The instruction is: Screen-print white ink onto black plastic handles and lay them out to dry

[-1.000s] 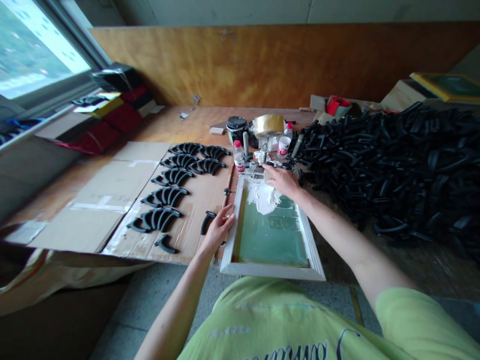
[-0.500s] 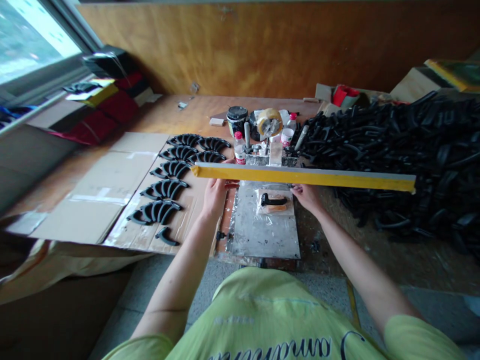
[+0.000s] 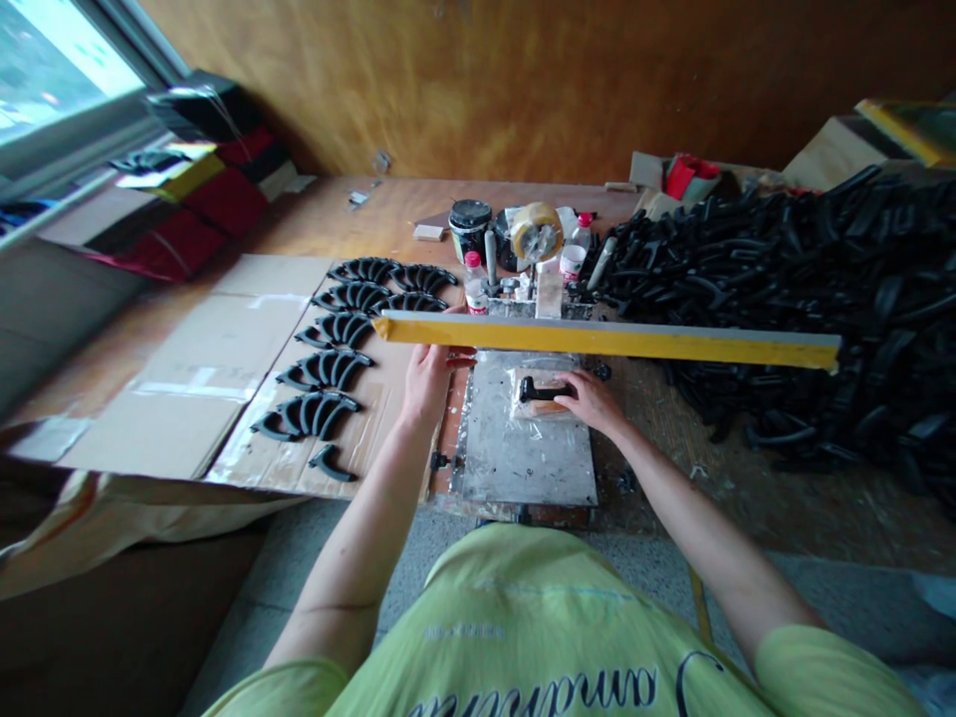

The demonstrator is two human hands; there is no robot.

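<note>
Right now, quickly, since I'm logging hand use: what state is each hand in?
Left hand: partly hidden behind the raised yellow-edged frame; its grip cannot be told.
Right hand: closed on one end of the black part.

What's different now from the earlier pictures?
The rectangular grey frame with a yellow edge, flat at first, has swung up, uncovering the grey metal plate. The right hand has moved from just under the frame's edge leftward to the right end of the curved black piece there, apparently pinching it. The left hand stays at the frame. The black rows on brown cardboard look unchanged.
</note>
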